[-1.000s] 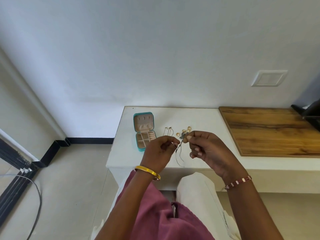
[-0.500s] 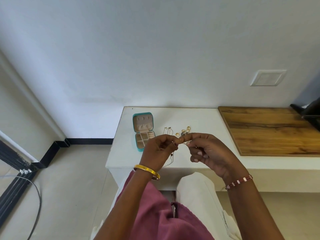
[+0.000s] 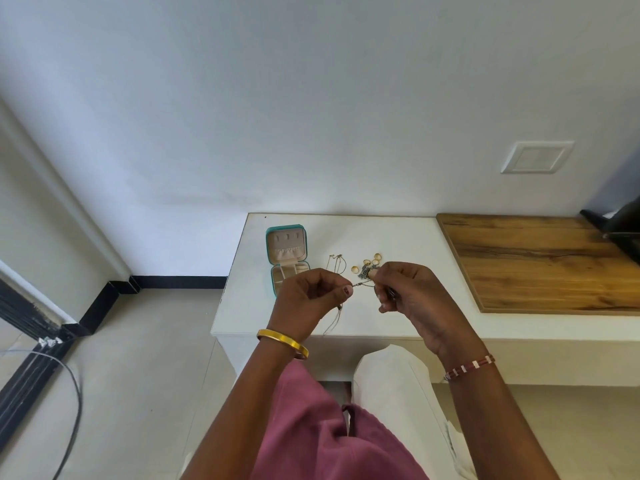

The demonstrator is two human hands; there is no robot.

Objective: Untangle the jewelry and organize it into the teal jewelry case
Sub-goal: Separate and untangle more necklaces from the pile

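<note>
The white table [image 3: 398,237] ends at a left edge and a near edge, with bare floor to the left; its back edge meets the wall, and a wooden board [image 3: 540,261] covers its right part, the board's left edge well to the right of the jewelry. The teal jewelry case [image 3: 286,258] lies open near the table's back-left corner, lid raised toward the wall, tray compartments facing up; its near corner is hidden behind the left hand [image 3: 308,303]. Bare table surface lies between the case and the board. Several gold rings [image 3: 367,263] rest on the table just beyond the hands, and a thin chain [image 3: 336,263] lies between the rings and the case. Both hands are raised above the near half of the table, close together but apart. The left hand is curled, thumb and forefinger pinching one end of a tangled necklace [image 3: 362,284]; a loose strand hangs from this hand down toward the table's near edge. The right hand [image 3: 412,299] is curled with its back toward the camera, fingertips pinching the other end of the necklace, which runs taut between the two hands. A gold bangle [image 3: 282,342] sits on the left wrist, a beaded bracelet [image 3: 469,367] on the right wrist
</note>
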